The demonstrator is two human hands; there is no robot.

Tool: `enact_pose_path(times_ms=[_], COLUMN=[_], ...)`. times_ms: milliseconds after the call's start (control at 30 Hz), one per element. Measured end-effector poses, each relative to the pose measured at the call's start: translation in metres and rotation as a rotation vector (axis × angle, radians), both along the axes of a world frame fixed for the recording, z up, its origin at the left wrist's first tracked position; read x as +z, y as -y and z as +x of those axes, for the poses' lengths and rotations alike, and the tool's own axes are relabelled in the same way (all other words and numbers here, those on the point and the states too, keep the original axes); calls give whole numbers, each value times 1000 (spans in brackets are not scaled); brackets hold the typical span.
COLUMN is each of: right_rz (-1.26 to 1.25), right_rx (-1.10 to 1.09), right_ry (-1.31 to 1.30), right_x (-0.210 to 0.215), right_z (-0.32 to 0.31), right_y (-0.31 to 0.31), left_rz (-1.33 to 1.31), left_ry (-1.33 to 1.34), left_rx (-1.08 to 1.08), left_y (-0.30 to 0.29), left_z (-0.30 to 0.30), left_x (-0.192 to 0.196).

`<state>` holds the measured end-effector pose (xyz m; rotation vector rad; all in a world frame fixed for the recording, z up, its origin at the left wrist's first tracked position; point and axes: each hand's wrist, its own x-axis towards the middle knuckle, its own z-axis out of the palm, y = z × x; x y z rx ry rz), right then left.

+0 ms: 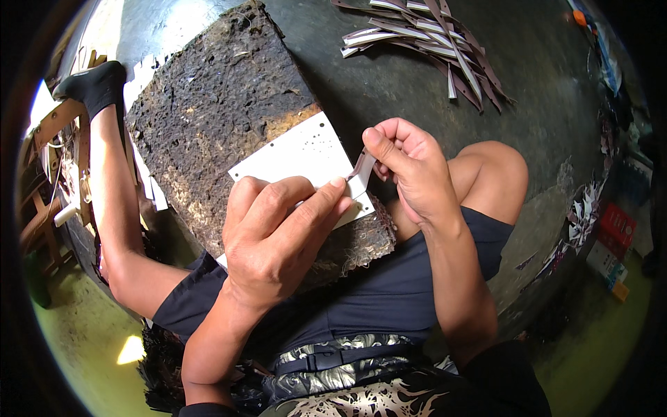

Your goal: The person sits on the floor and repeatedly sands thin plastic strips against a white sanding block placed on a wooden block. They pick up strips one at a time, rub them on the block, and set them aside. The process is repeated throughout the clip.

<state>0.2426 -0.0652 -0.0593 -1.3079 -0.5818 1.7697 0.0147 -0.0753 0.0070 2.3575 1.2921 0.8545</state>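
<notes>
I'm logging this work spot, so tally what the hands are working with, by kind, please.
White perforated card: 1
Small strip pinched between left hand and right hand: 1
Dark rough board underneath: 1
Pile of cut strips: 1
Total: 4

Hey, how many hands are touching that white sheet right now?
2. The left hand presses on the white sheet lying on the rough board; the right hand pinches a small strip at its right corner.
</notes>
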Motion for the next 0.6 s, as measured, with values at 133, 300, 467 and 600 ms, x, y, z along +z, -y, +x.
enact_pose_path(times_ms=[133,300,467,600], right_rz=[-19,-28,-52,-48], right_rx=[-4,-19,-17,8], right_ry=[63,183,356,476], right_x=[-6,-13,-21,-30], right_z=[2,0,-1,1], right_y=[-1,-3,-5,-8], left_rz=[-4,-12,-6,-8], left_ry=[11,13,12,14], left_rx=[3,1,1,-1], left_y=[0,0,0,0], left_z=[0,0,0,0], left_x=[-1,-1,-1,0])
